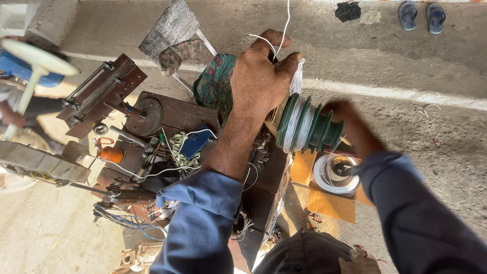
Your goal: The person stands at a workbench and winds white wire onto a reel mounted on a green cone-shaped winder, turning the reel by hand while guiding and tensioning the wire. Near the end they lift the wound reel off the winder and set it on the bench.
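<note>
A cluttered brown bench (172, 114) stands on a rough concrete floor (406, 66). The left hand (261, 76) is closed around white wire (297, 81) beside the green spool (309, 127). The right hand (350, 119) is blurred; I cannot tell its grip.

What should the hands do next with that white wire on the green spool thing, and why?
Probably turn the green grooved former a little more, so the white wire lays into the next groove. The left hand pinches the wire at the former's end, and the right hand, blurred, is at the far end. Only some grooves hold wire; the rest look bare.
</note>
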A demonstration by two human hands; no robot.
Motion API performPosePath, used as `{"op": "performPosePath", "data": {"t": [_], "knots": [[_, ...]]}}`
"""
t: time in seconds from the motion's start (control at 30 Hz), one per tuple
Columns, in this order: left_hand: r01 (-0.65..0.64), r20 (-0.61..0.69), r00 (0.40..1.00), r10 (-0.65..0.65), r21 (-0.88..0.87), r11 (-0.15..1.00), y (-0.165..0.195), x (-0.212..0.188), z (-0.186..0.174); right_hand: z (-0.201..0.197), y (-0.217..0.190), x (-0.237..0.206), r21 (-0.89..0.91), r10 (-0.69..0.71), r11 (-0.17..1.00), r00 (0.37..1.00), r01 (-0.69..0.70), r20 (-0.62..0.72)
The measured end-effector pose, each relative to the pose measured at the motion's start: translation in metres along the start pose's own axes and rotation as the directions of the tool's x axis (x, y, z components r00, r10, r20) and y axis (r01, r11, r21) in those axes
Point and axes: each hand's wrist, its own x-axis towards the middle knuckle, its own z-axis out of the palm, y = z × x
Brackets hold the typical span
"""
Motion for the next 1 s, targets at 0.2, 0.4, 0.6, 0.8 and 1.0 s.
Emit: {"op": "performPosePath", "data": {"t": [0.2,0.4,0.6,0.8,1.0], "knots": [[-0.088,-0.064,0.994,0.083,-0.084,0.993,-0.006,0.0,0.005,0.123,0.019,-0.151,-0.037,-0.196,0.98,0.981,0.196,-0.001],[-0.151,-0.06,0.987,0.147,-0.075,0.986,-0.01,0.0,0.005,0.007,-0.134,-0.218,-0.579,-0.877,0.278,0.449,0.766,0.172],[-0.129,-0.058,0.99,0.126,-0.059,0.99,-0.005,0.001,0.002,-0.07,-0.1,-0.036,-0.058,-0.354,0.934,0.896,0.352,-0.269],[-0.234,-0.139,0.965,0.222,-0.074,0.97,-0.009,0.001,0.005,0.084,0.033,-0.085,0.37,0.028,0.929,1.0,-0.023,-0.008],[-0.212,-0.135,0.97,0.202,-0.064,0.975,-0.011,0.001,0.007,0.064,-0.062,-0.213,-0.28,-0.661,0.707,0.748,0.649,0.064]]}}
